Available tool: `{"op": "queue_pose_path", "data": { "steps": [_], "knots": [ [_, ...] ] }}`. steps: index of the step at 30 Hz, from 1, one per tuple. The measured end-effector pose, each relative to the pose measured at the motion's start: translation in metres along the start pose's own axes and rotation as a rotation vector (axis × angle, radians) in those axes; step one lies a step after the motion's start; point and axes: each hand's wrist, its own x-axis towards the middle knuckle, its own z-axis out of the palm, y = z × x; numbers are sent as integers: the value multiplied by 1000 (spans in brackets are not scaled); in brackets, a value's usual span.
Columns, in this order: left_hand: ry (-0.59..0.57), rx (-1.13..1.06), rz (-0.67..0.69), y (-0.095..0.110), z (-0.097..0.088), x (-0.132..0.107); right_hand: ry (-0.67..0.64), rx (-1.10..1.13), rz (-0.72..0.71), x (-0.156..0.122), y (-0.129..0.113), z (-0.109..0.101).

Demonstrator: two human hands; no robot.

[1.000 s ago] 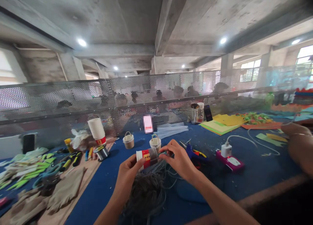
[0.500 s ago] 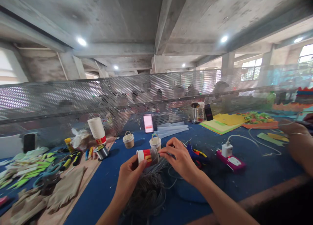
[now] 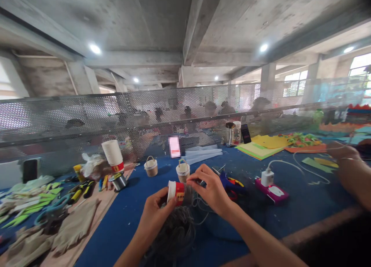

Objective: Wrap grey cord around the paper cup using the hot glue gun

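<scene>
Left grip (image 3: 155, 212) pinches one cup (image 3: 175, 193), right grip (image 3: 213, 189) grey cord (image 3: 188, 195), two handled buckets (image 3: 151, 168) beyond.

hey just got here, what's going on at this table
Someone's left hand holds a red and white paper cup tipped on its side. The fingers of the right hand are pinched together near its base end; what they grip is too small to tell. A loose heap of grey cord lies below on the blue table, and two small handled buckets stand upright beyond the hands.
</scene>
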Motion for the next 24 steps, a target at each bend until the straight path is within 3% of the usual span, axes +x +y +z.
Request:
{"op": "queue_pose_path", "data": {
  "steps": [24],
  "knots": [
    [-122,-18,-3,-9,-5,-1,-59,98,113,2,1,-2]
  ]
}}
